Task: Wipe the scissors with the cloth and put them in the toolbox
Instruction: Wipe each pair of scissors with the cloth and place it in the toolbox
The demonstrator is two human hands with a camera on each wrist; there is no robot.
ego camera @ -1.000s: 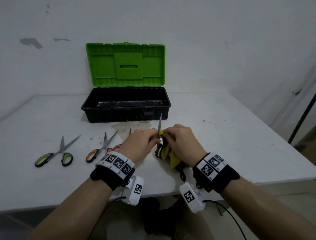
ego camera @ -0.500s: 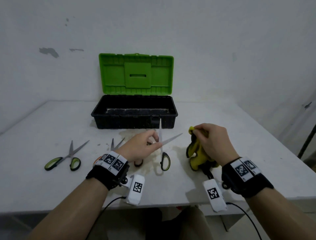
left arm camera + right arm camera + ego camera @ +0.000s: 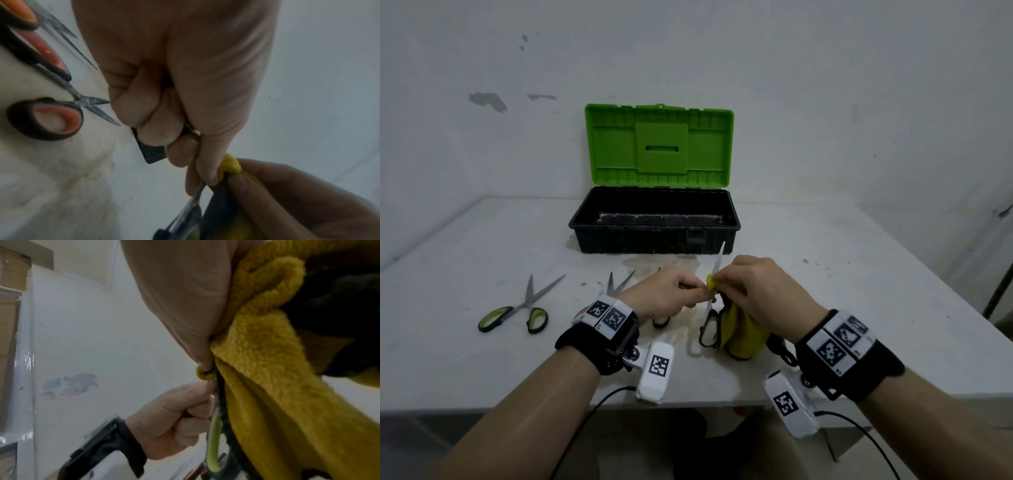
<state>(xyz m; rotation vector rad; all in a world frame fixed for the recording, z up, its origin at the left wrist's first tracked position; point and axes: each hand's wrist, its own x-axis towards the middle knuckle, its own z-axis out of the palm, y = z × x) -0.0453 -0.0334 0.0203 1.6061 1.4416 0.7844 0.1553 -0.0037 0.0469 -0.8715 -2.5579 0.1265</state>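
Note:
I hold a pair of green-handled scissors (image 3: 717, 263) just in front of the open toolbox (image 3: 654, 236), blade pointing up and away. My left hand (image 3: 697, 291) pinches them near the pivot; in the left wrist view its fingers (image 3: 191, 162) curl round one handle and the blade (image 3: 195, 199). My right hand (image 3: 722, 286) pinches the yellow cloth (image 3: 743, 332) against the blade. The cloth (image 3: 267, 369) hangs down over the green handle loop (image 3: 213, 443). The toolbox has a black body and an upright green lid (image 3: 659, 144); little of its inside shows.
A second green-handled pair of scissors (image 3: 517, 308) lies on the white table (image 3: 859, 274) at the left. Orange-handled scissors (image 3: 47, 116) lie under my left wrist, their blades (image 3: 619, 284) showing. A wall stands behind the toolbox. The table's front edge runs under my forearms.
Half a second ago my right hand held the cloth off to the right, away from the opened scissors. It has come back left, and the cloth is pinched on the blade again.

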